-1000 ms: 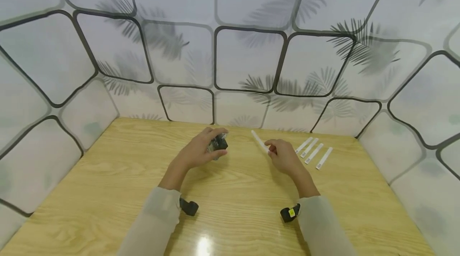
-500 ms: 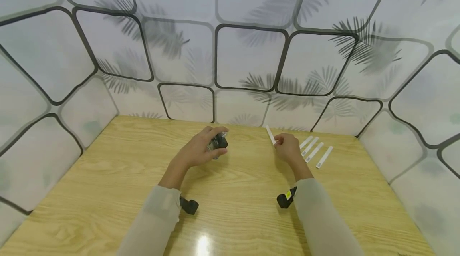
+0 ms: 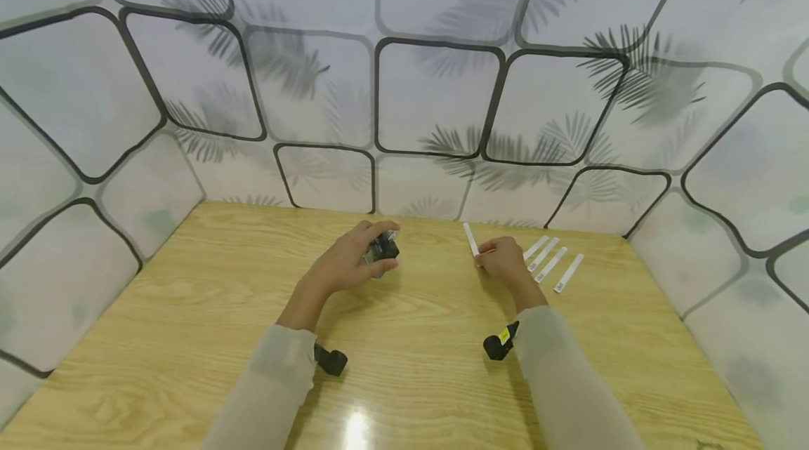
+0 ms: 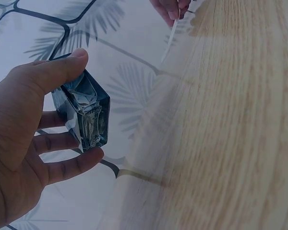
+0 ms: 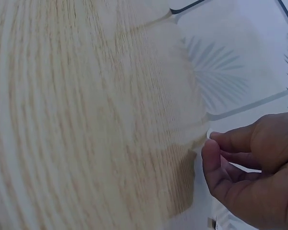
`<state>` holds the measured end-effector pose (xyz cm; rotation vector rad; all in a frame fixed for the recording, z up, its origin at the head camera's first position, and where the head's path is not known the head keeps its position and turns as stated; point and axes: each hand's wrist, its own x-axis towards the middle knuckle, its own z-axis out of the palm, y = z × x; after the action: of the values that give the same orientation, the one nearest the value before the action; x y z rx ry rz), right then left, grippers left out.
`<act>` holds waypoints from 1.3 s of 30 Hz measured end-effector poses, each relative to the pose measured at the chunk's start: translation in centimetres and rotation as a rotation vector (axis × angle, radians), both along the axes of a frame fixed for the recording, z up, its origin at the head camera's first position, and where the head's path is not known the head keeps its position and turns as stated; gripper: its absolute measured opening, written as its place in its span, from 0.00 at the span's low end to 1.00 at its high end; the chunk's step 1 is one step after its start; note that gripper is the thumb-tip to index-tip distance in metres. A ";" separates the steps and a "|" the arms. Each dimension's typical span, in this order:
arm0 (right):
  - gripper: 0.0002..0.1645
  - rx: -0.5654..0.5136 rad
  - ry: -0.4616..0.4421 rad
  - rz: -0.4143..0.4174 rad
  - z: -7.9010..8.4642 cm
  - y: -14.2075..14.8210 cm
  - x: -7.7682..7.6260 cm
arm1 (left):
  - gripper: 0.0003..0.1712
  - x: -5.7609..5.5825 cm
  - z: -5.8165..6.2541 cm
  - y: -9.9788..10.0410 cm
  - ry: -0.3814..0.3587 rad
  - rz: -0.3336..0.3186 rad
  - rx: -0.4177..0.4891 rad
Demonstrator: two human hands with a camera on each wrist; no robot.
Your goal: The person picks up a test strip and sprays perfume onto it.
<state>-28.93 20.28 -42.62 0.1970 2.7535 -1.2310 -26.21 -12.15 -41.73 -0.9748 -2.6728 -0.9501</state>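
Observation:
My left hand grips a small faceted glass bottle, like a perfume bottle, with thumb on one side and fingertips on the other. In the head view, the bottle's dark end points right. Farther right, my right hand pinches the near end of a narrow white paper strip between thumb and finger. That strip slants up and left toward the table's back edge. From the left wrist, the strip shows thin, nearly edge-on. The right wrist view shows the pinching right hand, its fingers hiding most of the strip.
Several more white paper strips lie side by side on the wooden table, right of the right hand. Behind the table's back edge stands a patterned wall, with further walls at left and right.
My right hand first moved right with the pinched strip, then slightly back left, and the strip now appears shorter in view. The left hand holds the bottle in the same place.

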 end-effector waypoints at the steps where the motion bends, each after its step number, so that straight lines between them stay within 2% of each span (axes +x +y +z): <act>1: 0.16 -0.012 -0.011 0.008 0.0 -0.1 0.0 | 0.38 0.0 0.0 0.0 -0.005 0.004 0.000; 6: 0.15 -0.033 -0.039 0.033 0.1 -0.2 -0.2 | 0.38 0.0 0.0 -0.1 -0.015 0.013 -0.002; 14: 0.14 -0.004 0.001 0.123 0.2 0.2 0.1 | 0.38 -0.1 0.1 -0.1 0.002 0.003 -0.009; 28: 0.21 -0.045 0.036 0.262 1.4 2.2 0.7 | 0.38 0.1 -0.1 0.0 -0.023 0.008 -0.004; 35: 0.23 0.040 0.075 0.324 2.9 4.9 1.2 | 0.38 0.1 0.1 0.0 -0.023 0.004 -0.010; 39: 0.23 0.115 0.095 0.334 3.0 6.9 1.6 | 0.38 0.0 0.1 -0.1 -0.018 0.004 -0.012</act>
<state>-27.36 27.18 -39.63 -0.3071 2.7858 -1.0205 -26.19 -12.22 -41.61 -0.9677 -2.6971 -0.9467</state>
